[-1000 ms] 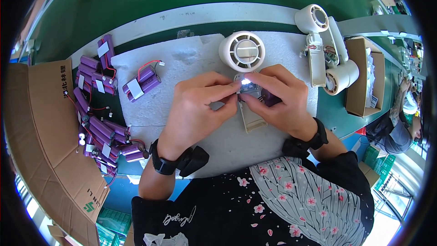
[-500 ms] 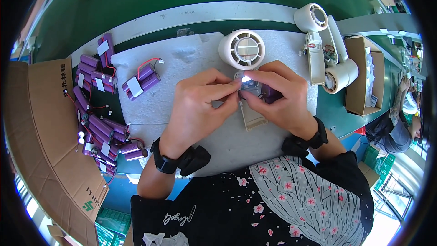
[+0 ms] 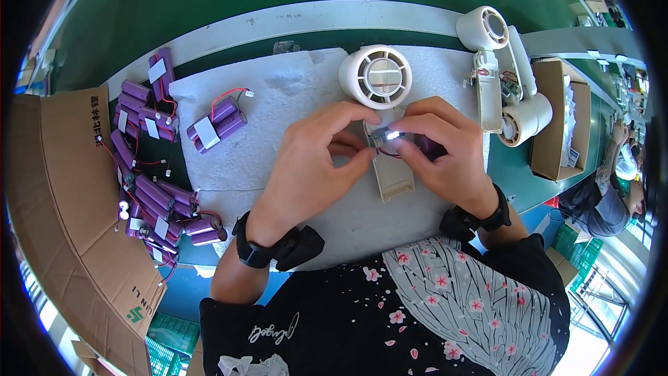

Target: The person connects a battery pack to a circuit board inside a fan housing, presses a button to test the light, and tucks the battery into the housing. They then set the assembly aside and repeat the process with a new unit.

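Note:
A white handheld fan (image 3: 353, 82) lies on the foam sheet in front of me, its open handle shell (image 3: 394, 179) pointing toward my body. Over the handle, my right hand (image 3: 449, 150) pinches a small circuit board (image 3: 381, 137) with a bright white light on it. A purple battery pack (image 3: 431, 147) shows partly beneath those same fingers. My left hand (image 3: 316, 146) is at the board's left side, thumb and index finger apart, with nothing visible gripped between them. Thin dark wires run below the board; their ends are hidden.
Purple battery packs (image 3: 156, 195) are heaped at the left beside a cardboard box (image 3: 76, 181). One wired pack (image 3: 217, 124) lies alone on the foam sheet (image 3: 278, 90). More fans (image 3: 527, 117) and an open carton (image 3: 550, 157) stand at the right. Another person (image 3: 602, 202) is at far right.
My left finger and thumb have parted from their pinch at the board. The board has tilted and shifted slightly right and down with my right hand.

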The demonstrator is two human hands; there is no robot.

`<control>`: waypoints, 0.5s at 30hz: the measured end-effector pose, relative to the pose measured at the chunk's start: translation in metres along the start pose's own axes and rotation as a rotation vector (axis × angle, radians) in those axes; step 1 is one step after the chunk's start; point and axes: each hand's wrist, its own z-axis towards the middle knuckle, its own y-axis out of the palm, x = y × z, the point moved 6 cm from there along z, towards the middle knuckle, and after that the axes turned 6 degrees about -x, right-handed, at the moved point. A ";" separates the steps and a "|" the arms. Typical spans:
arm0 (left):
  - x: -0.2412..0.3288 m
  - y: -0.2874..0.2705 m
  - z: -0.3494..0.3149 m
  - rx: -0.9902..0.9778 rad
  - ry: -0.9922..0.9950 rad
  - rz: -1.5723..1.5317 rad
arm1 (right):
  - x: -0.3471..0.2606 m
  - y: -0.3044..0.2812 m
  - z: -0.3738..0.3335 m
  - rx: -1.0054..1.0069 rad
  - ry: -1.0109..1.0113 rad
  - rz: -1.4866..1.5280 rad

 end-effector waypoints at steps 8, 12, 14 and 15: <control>-0.001 0.001 0.001 0.012 0.019 0.030 | -0.004 0.000 0.000 0.008 -0.040 -0.075; -0.002 0.000 0.001 0.022 0.023 0.035 | -0.006 -0.001 -0.001 0.023 -0.113 -0.167; -0.005 0.000 0.000 0.022 -0.008 0.033 | -0.008 0.000 -0.001 0.029 -0.149 -0.205; -0.004 0.000 0.000 0.024 -0.005 0.031 | -0.010 0.000 -0.001 0.026 -0.160 -0.221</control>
